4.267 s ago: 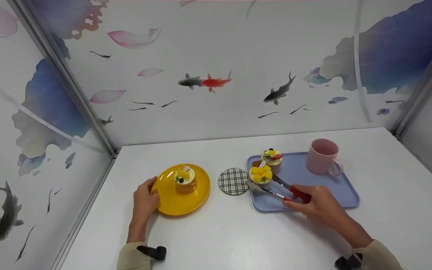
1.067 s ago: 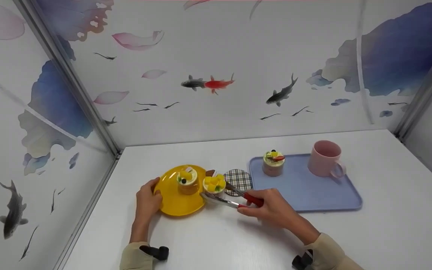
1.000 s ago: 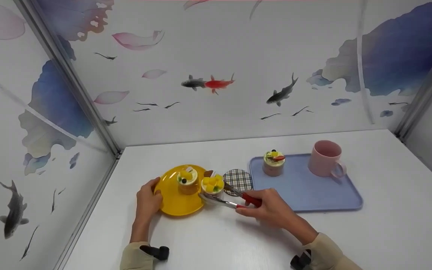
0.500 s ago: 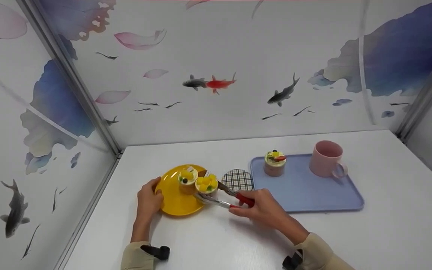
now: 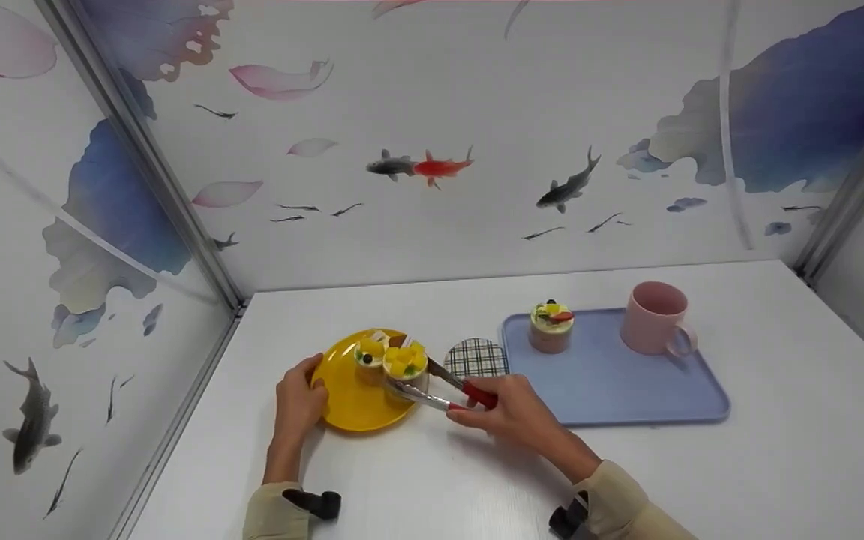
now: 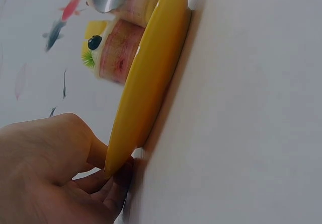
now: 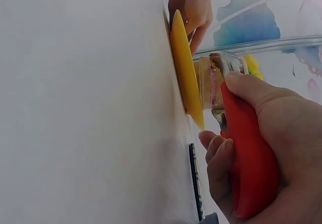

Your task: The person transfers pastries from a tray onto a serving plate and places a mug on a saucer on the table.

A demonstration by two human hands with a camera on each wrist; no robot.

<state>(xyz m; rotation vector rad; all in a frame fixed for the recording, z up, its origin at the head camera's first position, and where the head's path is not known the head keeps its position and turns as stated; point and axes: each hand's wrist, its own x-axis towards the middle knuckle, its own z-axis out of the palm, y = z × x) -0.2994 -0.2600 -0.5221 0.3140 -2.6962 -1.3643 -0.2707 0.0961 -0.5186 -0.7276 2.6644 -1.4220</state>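
Observation:
My left hand pinches the left rim of a yellow plate, thumb on top and fingers under the edge, as the left wrist view shows. A small dessert cup with yellow fruit and a dark berry stands on the plate. In my right hand are metal tongs with red handles. Their tips clasp a second dessert cup, topped with yellow fruit cubes, over the plate's right side and close beside the first cup. Whether its base touches the plate I cannot tell.
A round plaid coaster lies right of the plate, partly behind the tongs. Further right, a blue tray bears a third dessert cup and a pink mug. Patterned wall panels border the white table.
The tongs in my right hand have carried the cup with yellow cubes leftward from the blue tray, past the coaster, to over the yellow plate. My left hand keeps its hold on the plate.

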